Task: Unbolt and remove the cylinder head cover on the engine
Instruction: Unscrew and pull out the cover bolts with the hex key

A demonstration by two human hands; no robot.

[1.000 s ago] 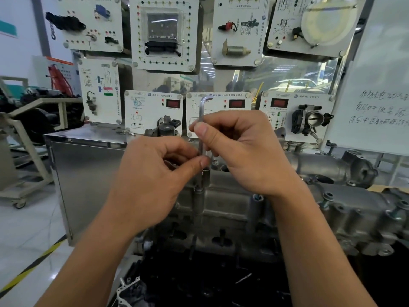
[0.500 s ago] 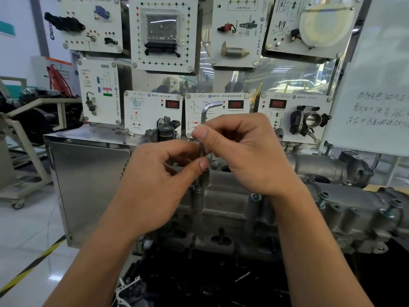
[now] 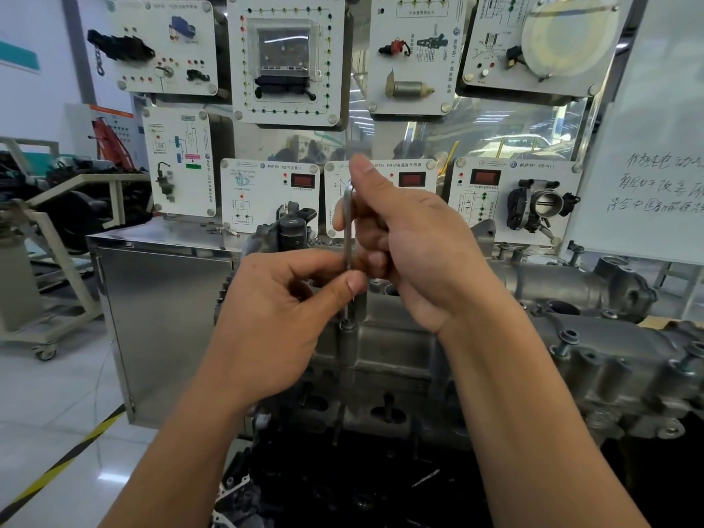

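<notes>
Two hands on one key [image 3: 348, 226], at an end bolt [image 3: 347, 325] of the cover [image 3: 400, 348].
Head view: the right hand [image 3: 411, 253] is curled round the top bend of the key, thumb up; the left hand [image 3: 274, 322] pinches the shaft low, just above the bolt. The key stands upright and its tip seems to sit in the bolt head. The cover lies across the engine in front of the person, grey cast metal. I judge it stiff, rather heavy, perhaps oily, with hard edges. It is best lifted with both hands at its two ends, once every bolt is out. Other bolts [image 3: 565, 337] stand at the right.
</notes>
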